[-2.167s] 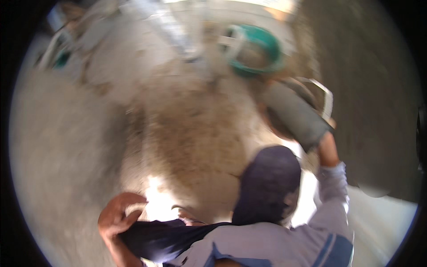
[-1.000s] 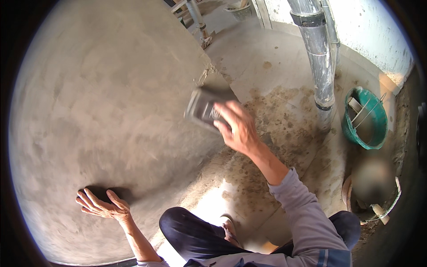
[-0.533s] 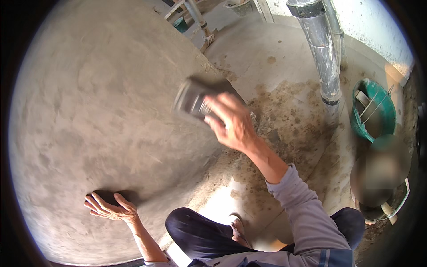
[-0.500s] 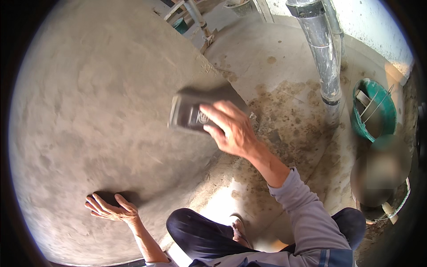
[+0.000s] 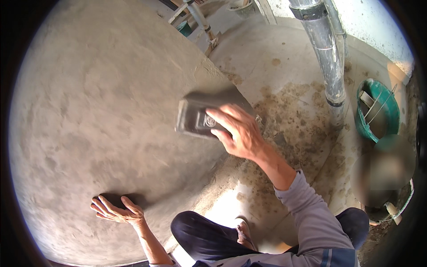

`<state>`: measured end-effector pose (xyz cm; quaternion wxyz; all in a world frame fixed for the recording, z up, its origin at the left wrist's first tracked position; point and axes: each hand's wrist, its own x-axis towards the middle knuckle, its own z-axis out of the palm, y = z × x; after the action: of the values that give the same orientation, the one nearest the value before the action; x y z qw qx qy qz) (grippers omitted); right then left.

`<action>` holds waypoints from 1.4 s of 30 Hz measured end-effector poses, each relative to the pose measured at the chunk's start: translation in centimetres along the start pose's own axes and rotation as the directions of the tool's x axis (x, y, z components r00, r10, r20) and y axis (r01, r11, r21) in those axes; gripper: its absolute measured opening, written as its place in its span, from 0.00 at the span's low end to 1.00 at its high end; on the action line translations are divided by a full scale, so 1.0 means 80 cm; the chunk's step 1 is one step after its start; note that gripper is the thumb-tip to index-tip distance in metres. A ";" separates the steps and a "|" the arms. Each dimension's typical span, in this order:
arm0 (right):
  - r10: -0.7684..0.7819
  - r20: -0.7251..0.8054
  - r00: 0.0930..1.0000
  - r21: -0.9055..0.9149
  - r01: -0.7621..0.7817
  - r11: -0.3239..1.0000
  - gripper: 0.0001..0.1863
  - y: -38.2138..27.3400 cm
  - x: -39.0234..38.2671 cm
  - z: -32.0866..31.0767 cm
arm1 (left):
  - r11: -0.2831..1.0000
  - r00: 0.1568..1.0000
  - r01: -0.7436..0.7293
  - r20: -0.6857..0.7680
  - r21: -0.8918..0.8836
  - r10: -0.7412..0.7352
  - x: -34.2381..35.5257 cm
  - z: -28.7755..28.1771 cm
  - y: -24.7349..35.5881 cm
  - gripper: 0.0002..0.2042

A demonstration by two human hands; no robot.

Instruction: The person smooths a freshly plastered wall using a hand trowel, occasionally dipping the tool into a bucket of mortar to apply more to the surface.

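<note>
A broad wall of grey, freshly smoothed plaster fills the left half of the view. My right hand is wrapped round a dark rectangular plastering float, which lies close against the plaster near the wall's right edge. The float's handle is mostly hidden by my fingers, and its contact face cannot be seen. Lower left, my left hand is stretched out with fingers spread, resting at the plaster surface and holding nothing.
A stained concrete floor lies beyond the wall's edge. Grey pipes rise at upper right. A green basin with tools in it stands at far right, above a blurred bucket-like container with a handle.
The whole view has shifted slightly, so everything sits a little farther right. The float has moved a little lower and right in the picture; my left hand keeps its pose.
</note>
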<state>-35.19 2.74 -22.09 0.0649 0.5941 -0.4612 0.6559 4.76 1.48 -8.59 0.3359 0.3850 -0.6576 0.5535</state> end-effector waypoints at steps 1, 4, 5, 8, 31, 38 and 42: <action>0.024 -0.082 0.996 0.012 -0.023 1.000 0.23 0.006 -0.002 0.005 | 1.000 1.000 0.001 -0.003 -0.004 -0.001 0.001 -0.001 -0.001 0.32; 0.219 -0.285 0.933 -0.015 -0.233 0.972 0.25 0.020 0.007 0.004 | 1.000 1.000 -0.002 0.001 0.000 0.002 0.003 0.000 0.001 0.32; 0.197 -0.328 0.924 -0.053 -0.227 0.973 0.27 0.028 0.017 0.001 | 1.000 1.000 0.000 -0.004 -0.006 0.000 0.002 0.001 0.003 0.32; 0.140 -0.355 0.924 -0.043 -0.166 0.985 0.28 0.025 0.048 -0.002 | 1.000 1.000 0.000 -0.019 -0.004 0.000 0.005 0.001 0.005 0.32; -0.450 -0.029 0.892 -0.397 0.403 0.824 0.24 0.044 0.155 -0.084 | 0.992 0.996 0.041 -0.076 -0.123 -0.051 0.006 0.005 0.006 0.30; -0.617 0.156 0.771 -0.415 0.618 0.668 0.20 0.015 0.229 -0.079 | 0.990 0.996 0.052 -0.071 -0.131 -0.061 0.005 0.006 0.005 0.30; -0.521 0.227 0.823 -0.448 0.563 0.694 0.17 0.036 0.179 -0.077 | 0.990 0.996 0.033 -0.079 -0.137 -0.044 0.005 0.004 0.002 0.30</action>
<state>-45.56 -1.31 -10.76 0.3867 0.6925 -0.4202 0.4409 4.44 1.11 -8.34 0.3984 0.3510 -0.6718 0.5165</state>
